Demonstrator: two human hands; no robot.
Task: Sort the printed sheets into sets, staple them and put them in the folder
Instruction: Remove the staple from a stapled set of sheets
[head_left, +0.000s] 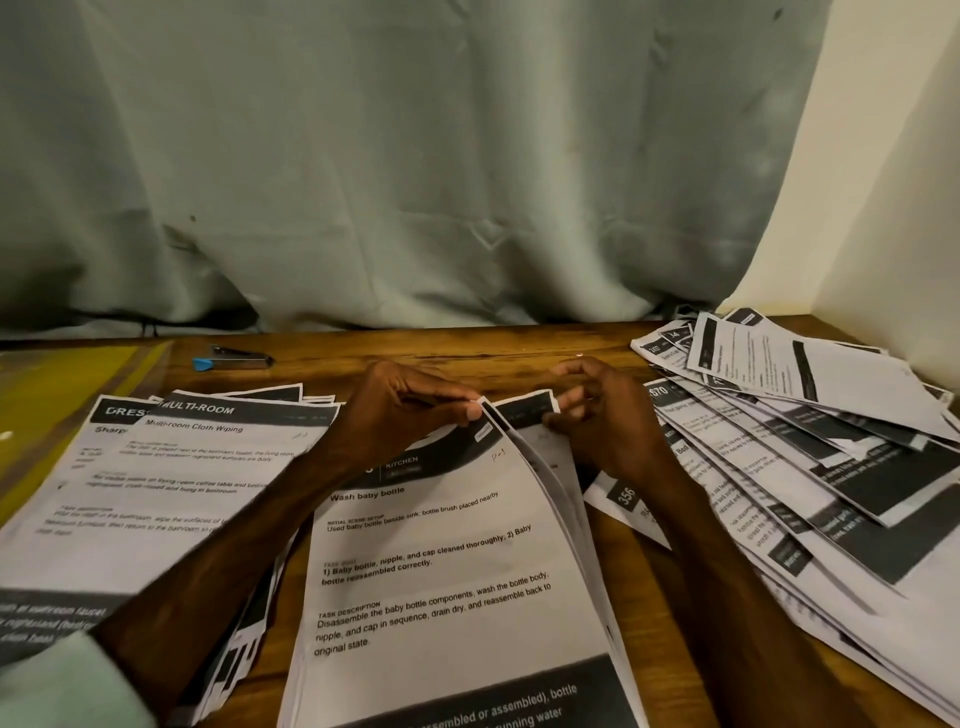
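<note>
— What's filling your screen?
— Mostly a grey-green curtain, hanging behind a wooden table. On the table's right side I see a loose pile of printed sheets, fanned out and overlapping, reaching the far corner by the wall.
— And on the left?
— A tidier left stack, its top page headed "Multi-room Cloth Wiping". It lies partly over a yellow folder at the table's left edge.
— Where's the set being worked on?
— The centre set lies straight in front of me between the two heaps, with a top page reading "Wash baby bottle". Its far right corner is lifted off the table and the pages there are parted.
— Hands?
— The left hand pinches the raised corner of the top page between thumb and forefinger, its other fingers curled. The right hand has thumb and fingertips closed on the corner of a page just behind it. The two hands are close together.
— Stapler?
— The stapler, dark with a blue end, lies flat near the table's far edge, beyond the left stack and apart from both hands.
</note>
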